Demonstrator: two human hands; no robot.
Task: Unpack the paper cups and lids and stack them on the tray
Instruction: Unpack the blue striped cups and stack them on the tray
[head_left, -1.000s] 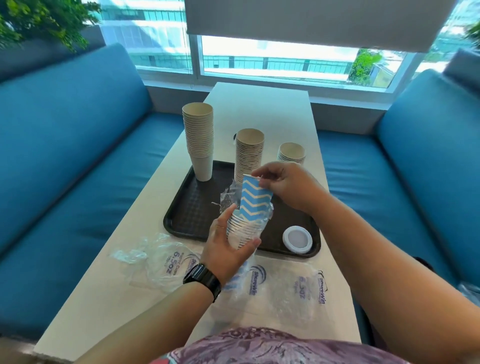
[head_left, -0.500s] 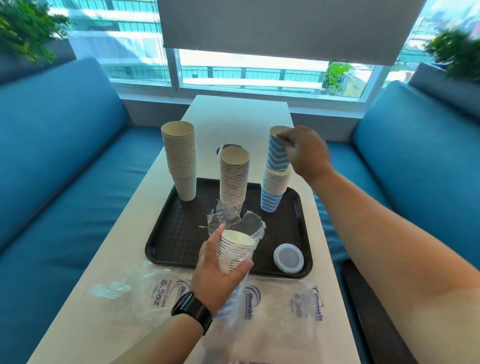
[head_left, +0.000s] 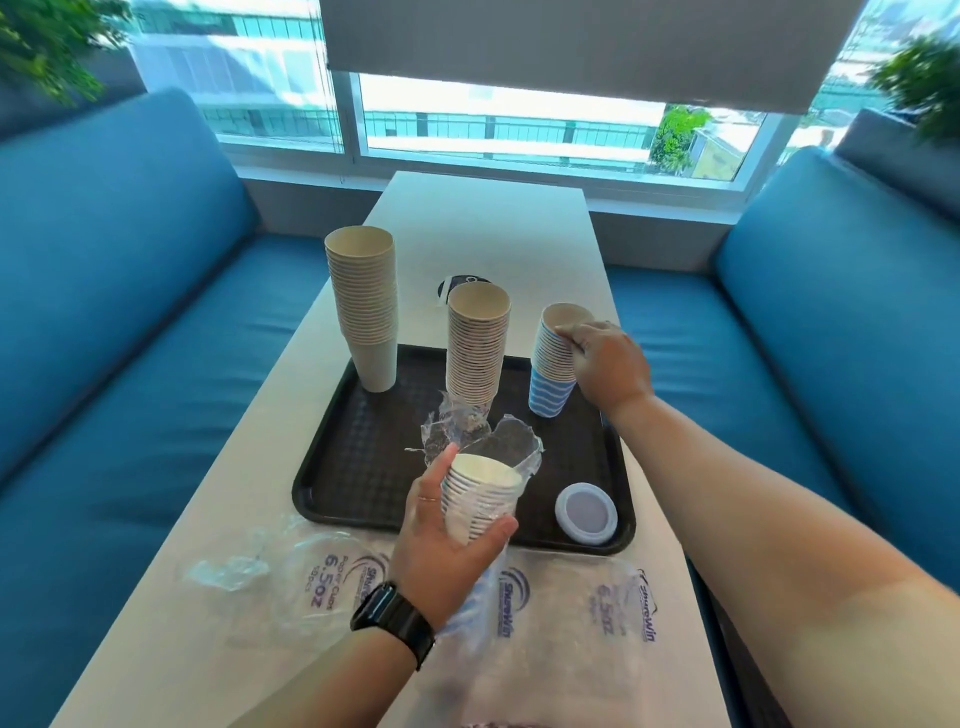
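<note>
A dark tray (head_left: 363, 467) lies on the white table. On it stand a tall beige cup stack (head_left: 363, 306), a second paper cup stack (head_left: 477, 348) and a shorter blue-striped cup stack (head_left: 551, 364). My right hand (head_left: 608, 364) grips the rim of the blue-striped stack from the right. My left hand (head_left: 441, 540) holds a sleeve of cups (head_left: 480, 501) still partly in torn clear plastic, above the tray's near edge. A white lid (head_left: 586, 513) sits in the tray's near right corner.
Empty clear plastic bags (head_left: 597, 613) with printed labels lie on the table (head_left: 483, 228) in front of the tray. A dark round object (head_left: 452, 287) sits behind the middle stack. Blue sofas flank the table on both sides.
My right hand carried the blue-striped cups from the sleeve to the far right of the tray and pushed them down onto the stack there. My left hand kept the sleeve.
</note>
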